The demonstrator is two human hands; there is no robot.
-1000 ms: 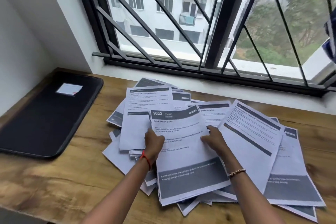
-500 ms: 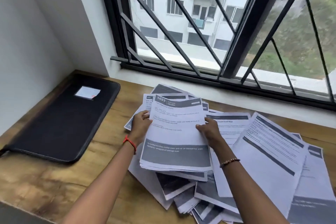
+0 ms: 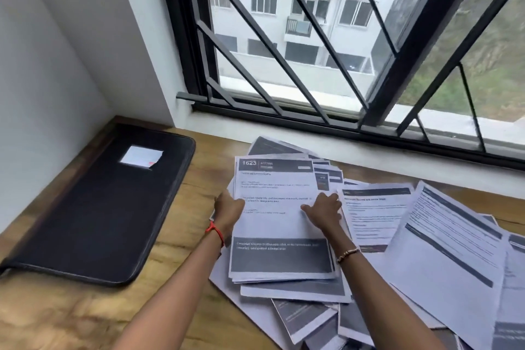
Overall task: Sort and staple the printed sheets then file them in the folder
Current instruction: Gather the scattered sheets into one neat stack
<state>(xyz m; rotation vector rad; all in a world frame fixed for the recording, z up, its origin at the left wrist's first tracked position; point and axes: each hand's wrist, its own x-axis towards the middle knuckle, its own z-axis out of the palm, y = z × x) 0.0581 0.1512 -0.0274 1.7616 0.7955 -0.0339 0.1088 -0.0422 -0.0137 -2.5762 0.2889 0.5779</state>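
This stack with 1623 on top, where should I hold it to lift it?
Grip the 1623 stack at the middle of its two long edges, left hand from the left, right hand from the right. The sheets are loose, with uneven edges, so a one-sided hold would likely let them slide apart.

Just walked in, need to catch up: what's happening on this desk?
A person is sorting printed sheets at a wooden desk. The left hand and right hand hold a small stack, topped by a page marked 1623, by its side edges. Loose sheets lie scattered beneath it and to the right. The black folder lies closed on the left, apart from the papers. No stapler is in view.
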